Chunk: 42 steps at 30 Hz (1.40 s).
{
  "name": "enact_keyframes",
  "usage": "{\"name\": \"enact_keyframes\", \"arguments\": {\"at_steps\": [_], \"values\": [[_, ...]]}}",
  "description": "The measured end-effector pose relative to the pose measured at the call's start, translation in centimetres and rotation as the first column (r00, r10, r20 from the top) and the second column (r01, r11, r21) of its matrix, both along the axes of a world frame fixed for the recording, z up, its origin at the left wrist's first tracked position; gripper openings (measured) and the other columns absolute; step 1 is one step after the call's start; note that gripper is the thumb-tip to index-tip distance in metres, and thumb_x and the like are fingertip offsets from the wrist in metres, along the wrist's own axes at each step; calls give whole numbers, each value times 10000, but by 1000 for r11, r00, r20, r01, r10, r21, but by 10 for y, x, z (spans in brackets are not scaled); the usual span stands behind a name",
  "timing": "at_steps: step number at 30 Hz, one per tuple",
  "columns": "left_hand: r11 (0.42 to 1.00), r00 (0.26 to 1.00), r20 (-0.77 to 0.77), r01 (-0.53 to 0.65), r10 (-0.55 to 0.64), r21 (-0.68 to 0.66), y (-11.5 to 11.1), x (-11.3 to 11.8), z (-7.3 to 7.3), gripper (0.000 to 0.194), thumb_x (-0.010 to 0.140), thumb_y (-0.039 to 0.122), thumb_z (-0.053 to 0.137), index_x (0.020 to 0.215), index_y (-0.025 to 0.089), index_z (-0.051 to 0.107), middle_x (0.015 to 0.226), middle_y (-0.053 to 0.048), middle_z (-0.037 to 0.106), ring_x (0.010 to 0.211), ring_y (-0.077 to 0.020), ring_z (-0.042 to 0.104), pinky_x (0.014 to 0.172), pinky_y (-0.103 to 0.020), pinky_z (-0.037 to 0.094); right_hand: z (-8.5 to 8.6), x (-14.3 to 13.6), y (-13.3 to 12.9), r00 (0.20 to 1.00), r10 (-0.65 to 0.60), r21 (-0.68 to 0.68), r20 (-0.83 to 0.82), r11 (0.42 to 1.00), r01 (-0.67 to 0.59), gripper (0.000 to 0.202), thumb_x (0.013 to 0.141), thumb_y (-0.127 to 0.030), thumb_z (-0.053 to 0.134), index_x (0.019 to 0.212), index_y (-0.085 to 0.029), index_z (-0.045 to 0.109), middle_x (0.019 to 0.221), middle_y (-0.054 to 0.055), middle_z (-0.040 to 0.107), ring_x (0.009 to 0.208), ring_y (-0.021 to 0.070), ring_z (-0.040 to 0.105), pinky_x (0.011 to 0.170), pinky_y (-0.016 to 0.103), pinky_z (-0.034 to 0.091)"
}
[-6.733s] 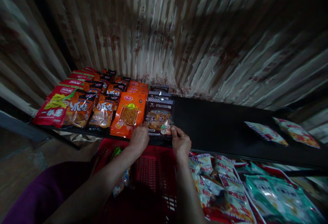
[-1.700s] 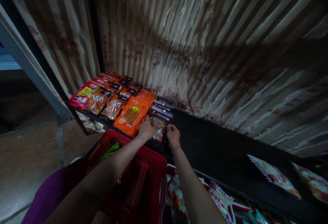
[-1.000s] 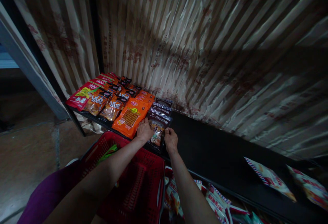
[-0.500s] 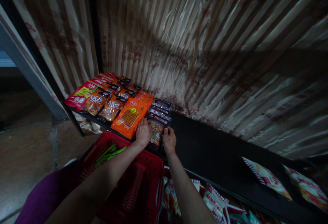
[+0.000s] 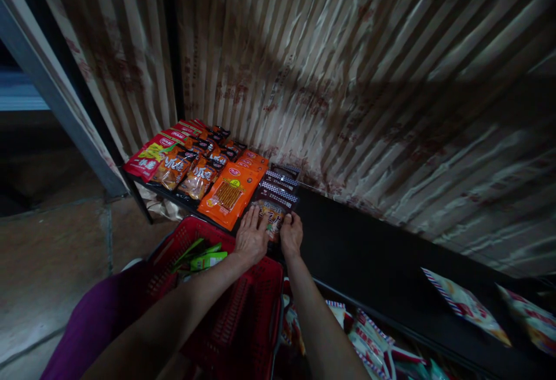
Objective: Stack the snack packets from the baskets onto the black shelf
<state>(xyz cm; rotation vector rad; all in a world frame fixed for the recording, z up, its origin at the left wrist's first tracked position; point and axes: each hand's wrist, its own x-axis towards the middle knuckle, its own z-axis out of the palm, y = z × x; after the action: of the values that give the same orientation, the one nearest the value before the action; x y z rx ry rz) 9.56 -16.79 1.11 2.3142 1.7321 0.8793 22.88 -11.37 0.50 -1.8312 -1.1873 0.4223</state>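
A dark snack packet [image 5: 278, 196] with a checkered band at its top lies at the front of a short row of like packets on the black shelf [image 5: 339, 235]. My left hand [image 5: 252, 236] rests on its left front part, fingers stretched out and partly covering the print. At its right edge, my right hand [image 5: 291, 234] has its fingers bent in and closed on the packet's side. Just left of this row sits an orange packet [image 5: 230, 192] with stick-shaped snacks pictured on it, near my left fingertips.
Below my forearms stands a red basket [image 5: 278, 304] holding green packets [image 5: 208, 260]. Red packets [image 5: 150, 157] and orange-black packets [image 5: 202, 176] fill the shelf's left end. White packets [image 5: 467, 304] lie farther right, with more on a lower level. Wrinkled patterned sheeting [image 5: 330, 79] hangs behind.
My left hand has slid from the packet's left edge onto its front, fingers now flatter over the print. My right hand stays at the right edge. The view has shifted slightly.
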Motion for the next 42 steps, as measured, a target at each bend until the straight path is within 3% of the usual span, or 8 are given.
{"name": "enact_keyframes", "arguments": {"at_steps": [3, 8, 12, 17, 22, 29, 36, 42], "values": [[1000, 1000, -1, 5, -5, 7, 0, -1, 1, 506, 887, 269, 417, 1368, 112, 407, 1499, -196, 281, 1413, -300, 193, 1116, -487, 262, 5, 0, -5, 1000, 15, 14, 6, 1000, -15, 545, 828, -444, 313, 1180, -102, 549, 1206, 192, 581, 1147, 285, 509, 993, 408, 349], [1000, 1000, 7, -3, 3, -1, -9, -4, 1, 522, 887, 263, 403, 1387, 115, 368, 1505, -173, 282, 1422, -282, 165, 1115, -501, 266, 15, -4, -26, 995, -16, 157, 100, 988, 0, 519, 833, -410, 322, 1191, -100, 532, 1247, 195, 544, 1203, 279, 463, 1018, 431, 327], [999, 999, 21, -50, 50, 13, -23, -12, 0, 504, 866, 222, 416, 1354, 95, 413, 1511, -185, 260, 1428, -291, 124, 1124, -515, 242, 23, -12, -56, 981, -2, 249, 194, 967, -47, 510, 843, -404, 319, 1195, -105, 536, 1321, 193, 480, 1277, 277, 389, 1054, 448, 285], [993, 993, -9, -120, 120, -19, -44, -35, -1, 524, 810, 143, 434, 1333, 103, 443, 1500, -185, 284, 1425, -305, 123, 1108, -563, 237, 26, -23, -101, 971, 88, 286, 222, 946, -151, 479, 855, -397, 333, 1166, -109, 555, 1320, 188, 478, 1259, 265, 408, 1041, 444, 323], [985, 986, -83, -153, 147, -75, -71, -56, 1, 562, 773, 99, 426, 1333, 56, 442, 1490, -214, 288, 1422, -303, 133, 1116, -504, 242, 21, -32, -138, 970, 134, 278, 205, 942, -188, 426, 844, -357, 350, 1108, -123, 590, 1293, 179, 499, 1238, 255, 440, 1037, 441, 348], [957, 974, -153, -199, 169, -212, -102, -60, 5, 620, 746, 111, 435, 1360, 29, 404, 1493, -216, 281, 1414, -299, 179, 1117, -469, 231, 9, -29, -182, 966, 189, 215, 178, 950, -226, 403, 808, -339, 379, 1047, -136, 632, 1245, 179, 539, 1171, 265, 502, 992, 448, 408], [924, 977, -177, -171, 116, -341, -100, -54, 13, 668, 770, 164, 436, 1415, 35, 320, 1528, -195, 197, 1430, -294, 104, 1141, -477, 146, -2, -16, -217, 958, 192, 192, 215, 953, -234, 388, 812, -324, 388, 1016, -130, 656, 1177, 178, 590, 1118, 267, 540, 980, 461, 414], [933, 985, -79, -172, 155, -317, -89, -56, 10, 669, 738, 138, 478, 1389, 30, 370, 1532, -205, 170, 1429, -322, 70, 1134, -489, 176, -18, -27, -215, 942, 243, 144, 233, 949, -280, 363, 809, -301, 399, 978, -132, 672, 1112, 173, 635, 1075, 265, 578, 962, 453, 437]]}}
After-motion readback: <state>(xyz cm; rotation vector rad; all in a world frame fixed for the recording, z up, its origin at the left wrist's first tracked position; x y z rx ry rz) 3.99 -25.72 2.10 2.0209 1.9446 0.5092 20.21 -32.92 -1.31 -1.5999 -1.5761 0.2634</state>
